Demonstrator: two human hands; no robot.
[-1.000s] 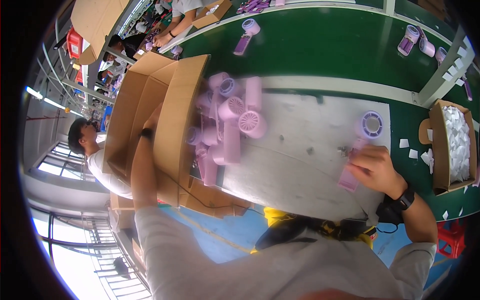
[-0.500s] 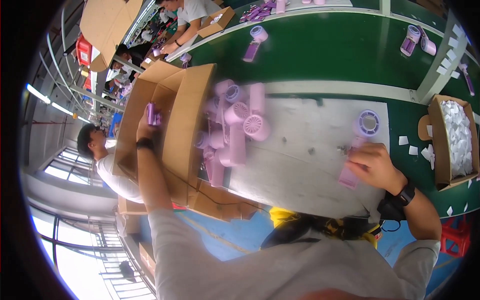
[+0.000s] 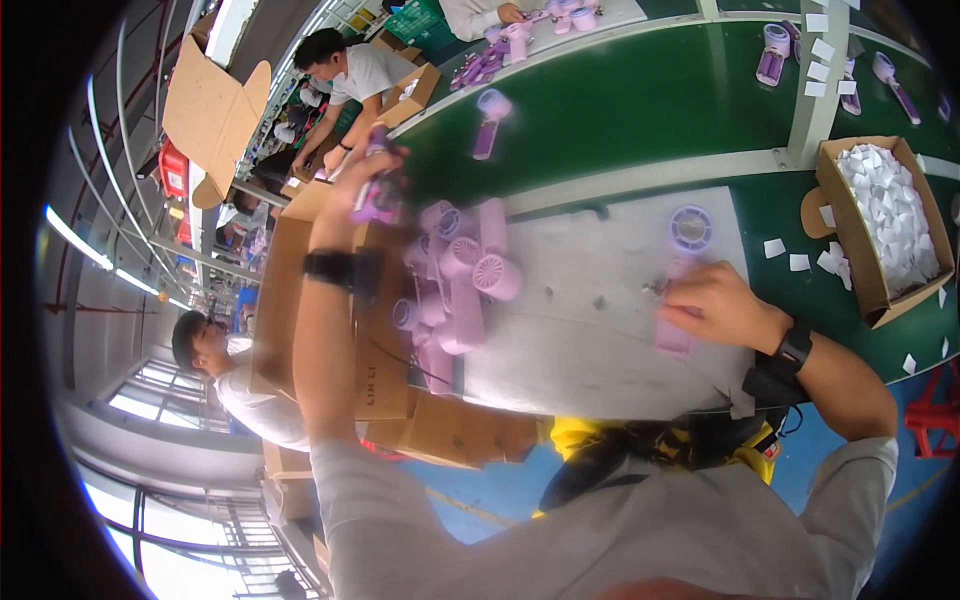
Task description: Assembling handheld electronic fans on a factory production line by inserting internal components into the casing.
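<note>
While left hand [image 3: 368, 168] clenches purple fan [image 3: 375, 200], probably over carton [image 3: 300, 300], lower gently; right hand [image 3: 715, 305] grasps pink fan [image 3: 680, 270] on table.

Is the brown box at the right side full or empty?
Nearly full: the brown box is open, and small white pieces fill it almost to the rim.

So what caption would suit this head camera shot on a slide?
Left hand lifts a pink handheld fan above a cardboard box; right hand steadies another fan on the grey mat.
</note>
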